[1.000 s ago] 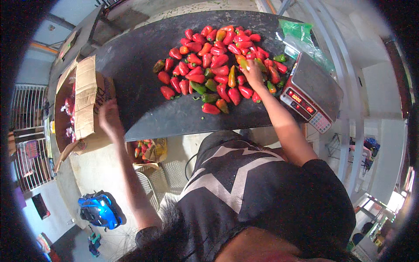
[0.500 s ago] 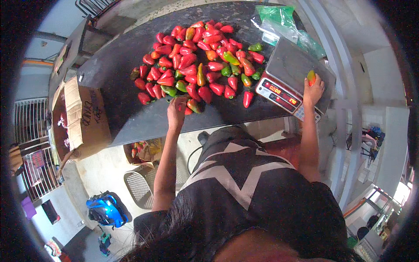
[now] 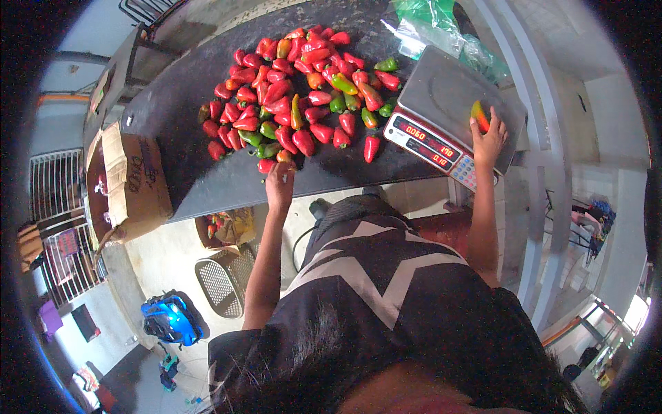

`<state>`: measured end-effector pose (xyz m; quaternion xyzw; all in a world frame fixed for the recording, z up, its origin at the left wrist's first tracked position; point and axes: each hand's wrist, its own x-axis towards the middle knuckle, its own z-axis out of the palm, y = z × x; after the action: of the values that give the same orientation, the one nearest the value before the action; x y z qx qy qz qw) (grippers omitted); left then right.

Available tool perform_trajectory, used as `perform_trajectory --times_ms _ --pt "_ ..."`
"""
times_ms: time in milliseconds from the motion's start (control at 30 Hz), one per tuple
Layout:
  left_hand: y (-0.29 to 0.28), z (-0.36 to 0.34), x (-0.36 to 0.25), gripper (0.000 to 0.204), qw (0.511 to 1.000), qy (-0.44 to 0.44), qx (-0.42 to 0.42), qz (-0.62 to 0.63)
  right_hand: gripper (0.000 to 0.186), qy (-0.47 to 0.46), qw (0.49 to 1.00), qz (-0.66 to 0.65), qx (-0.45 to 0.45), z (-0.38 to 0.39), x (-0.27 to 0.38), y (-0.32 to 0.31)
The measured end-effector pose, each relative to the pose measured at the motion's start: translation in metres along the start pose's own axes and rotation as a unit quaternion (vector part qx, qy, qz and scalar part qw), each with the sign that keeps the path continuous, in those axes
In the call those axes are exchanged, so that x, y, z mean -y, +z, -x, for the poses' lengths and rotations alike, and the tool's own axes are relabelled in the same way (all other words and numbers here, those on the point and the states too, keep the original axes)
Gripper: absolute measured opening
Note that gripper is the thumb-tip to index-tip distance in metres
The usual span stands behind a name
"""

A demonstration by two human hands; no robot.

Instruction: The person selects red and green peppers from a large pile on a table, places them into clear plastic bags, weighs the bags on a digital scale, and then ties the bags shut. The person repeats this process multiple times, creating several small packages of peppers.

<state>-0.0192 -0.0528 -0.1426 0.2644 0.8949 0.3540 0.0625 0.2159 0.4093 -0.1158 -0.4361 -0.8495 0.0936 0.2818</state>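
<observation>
On the right, my right hand [image 3: 489, 143] is on the metal plate of a digital scale [image 3: 441, 90], with thumb and fingers around a yellow-and-red pepper [image 3: 479, 116]. The scale's red display [image 3: 422, 140] is lit. At the near edge of a heap of peppers [image 3: 279, 90], my left hand [image 3: 279, 185] has its fingers bent and closed at an orange-red pepper [image 3: 284, 156]. A red pepper [image 3: 265, 166] lies just left of those fingertips. Most of the heap is red, with some green, orange and yellow ones.
The peppers and scale share a dark table [image 3: 207, 183]. Green and clear plastic bags [image 3: 431, 31] lie behind the scale. An open cardboard box [image 3: 138, 183] stands at the left. Below are a plastic basket [image 3: 219, 286], a box with peppers [image 3: 227, 228] and a blue backpack [image 3: 171, 319].
The scale display has gone from zero to a small reading. My right hand and its pepper have shifted slightly left on the plate. My left fingers have moved onto the orange-red pepper.
</observation>
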Motion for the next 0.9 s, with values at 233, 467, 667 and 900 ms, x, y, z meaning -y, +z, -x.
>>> perform_trajectory --times_ms 233,467,667,900 --pt "-0.030 0.030 0.029 0.018 0.997 -0.078 -0.013 0.020 0.041 -0.038 0.997 -0.060 -0.037 0.011 0.063 -0.029" --pt "-0.053 0.036 0.064 0.017 0.998 -0.065 -0.015 0.012 0.017 -0.220 0.905 -0.239 0.275 0.102 0.187 0.025" --pt "-0.078 0.065 0.108 0.018 0.993 -0.089 -0.062 0.052 0.020 -0.223 0.922 -0.203 0.241 0.122 0.237 0.077" --pt "-0.092 0.101 0.176 0.021 0.975 -0.148 -0.079 0.143 0.036 -0.297 0.920 0.073 0.245 0.141 0.290 0.159"
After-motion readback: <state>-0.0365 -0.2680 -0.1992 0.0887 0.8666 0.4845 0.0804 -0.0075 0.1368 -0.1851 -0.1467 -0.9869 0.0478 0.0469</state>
